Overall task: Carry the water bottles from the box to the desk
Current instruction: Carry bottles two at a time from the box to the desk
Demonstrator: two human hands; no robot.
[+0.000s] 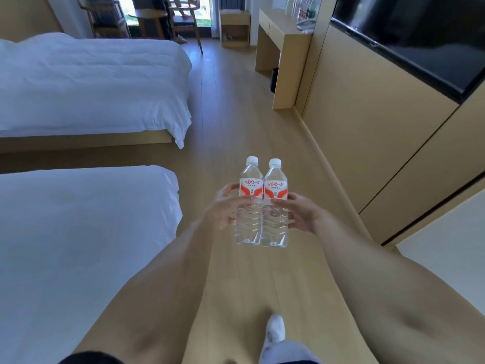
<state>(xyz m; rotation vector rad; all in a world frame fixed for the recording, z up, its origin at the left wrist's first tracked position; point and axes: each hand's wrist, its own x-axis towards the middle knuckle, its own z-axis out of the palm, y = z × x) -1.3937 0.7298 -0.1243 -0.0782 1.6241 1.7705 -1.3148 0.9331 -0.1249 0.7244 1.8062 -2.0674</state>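
Two clear plastic water bottles, white caps, red-and-white labels: left bottle (250,203), right bottle (274,206). Upright, side by side, touching, held in air above pale wood floor (236,114).
Left hand (223,208): fingers curled round left bottle.
Right hand (301,211): fingers curled round right bottle.
Pale wood desk (282,35): far ahead, right wall.
Two white-sheeted beds (86,82): left.

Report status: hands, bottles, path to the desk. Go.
Left hand grips left bottle, right hand grips right bottle. Both upright, side by side, capped. Desk ahead right; floor between shows no obstacle.
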